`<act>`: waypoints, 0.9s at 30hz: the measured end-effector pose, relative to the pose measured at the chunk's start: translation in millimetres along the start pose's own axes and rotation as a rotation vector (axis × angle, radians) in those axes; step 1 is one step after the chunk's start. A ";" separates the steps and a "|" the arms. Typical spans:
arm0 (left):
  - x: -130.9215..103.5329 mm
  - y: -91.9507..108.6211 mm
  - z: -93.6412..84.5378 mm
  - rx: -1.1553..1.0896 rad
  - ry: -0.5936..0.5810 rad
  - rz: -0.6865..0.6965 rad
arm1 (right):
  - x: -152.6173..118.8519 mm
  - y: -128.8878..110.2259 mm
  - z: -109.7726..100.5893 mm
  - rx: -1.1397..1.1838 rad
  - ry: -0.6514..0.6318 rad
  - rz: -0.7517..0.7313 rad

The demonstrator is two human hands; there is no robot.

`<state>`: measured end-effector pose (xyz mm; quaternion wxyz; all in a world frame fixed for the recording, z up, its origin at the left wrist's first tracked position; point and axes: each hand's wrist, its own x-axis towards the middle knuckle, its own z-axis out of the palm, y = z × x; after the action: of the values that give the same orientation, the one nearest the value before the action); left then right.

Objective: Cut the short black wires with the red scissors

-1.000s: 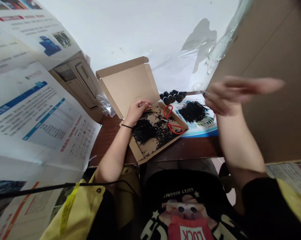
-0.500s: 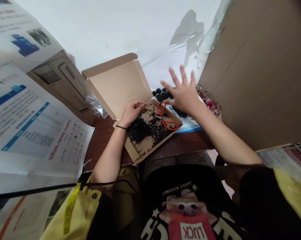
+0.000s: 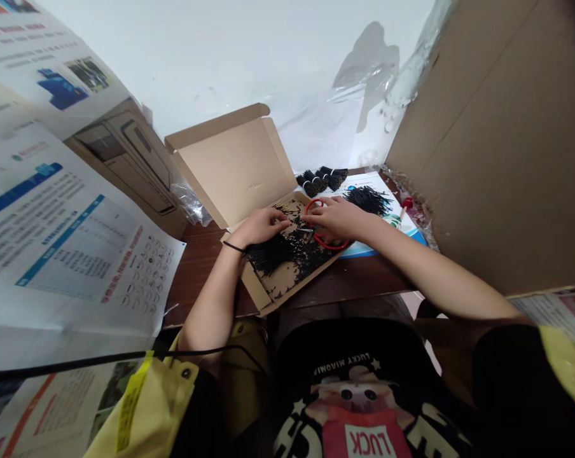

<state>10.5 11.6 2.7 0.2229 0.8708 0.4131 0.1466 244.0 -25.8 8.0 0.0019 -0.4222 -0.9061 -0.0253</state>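
Lowered right hand [image 3: 336, 219] since earlier frame onto red-handled scissors [image 3: 319, 240] in box [image 3: 256, 287], right of frame centre, blades [image 3: 305, 229] leftward toward left hand [image 3: 261, 226]. Can't tell grasp in nearer right fingers or bent left ones.

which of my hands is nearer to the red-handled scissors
Your right hand: it is at the red-handled scissors, partly covering their handles. Your left hand is apart from them, farther left, by the black strands in the box.

Printed poster [image 3: 72, 235], crumpled plastic [image 3: 191, 202], cardboard panel [image 3: 507, 159]
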 end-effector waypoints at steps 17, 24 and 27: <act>-1.8 -1.7 -0.3 0.033 -0.102 0.022 | -23.9 7.8 -16.3 0.310 0.057 -0.032; -1.4 3.1 1.0 0.017 -0.078 -0.018 | -22.7 15.2 3.9 0.293 0.101 -0.025; -1.5 7.4 -0.4 -0.004 -0.036 0.007 | -24.7 13.4 11.6 0.135 0.123 0.025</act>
<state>14.2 6.3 6.7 0.2315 0.8742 0.4058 0.1326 270.4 -35.6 -3.6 0.0863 -0.4299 -0.8987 0.0099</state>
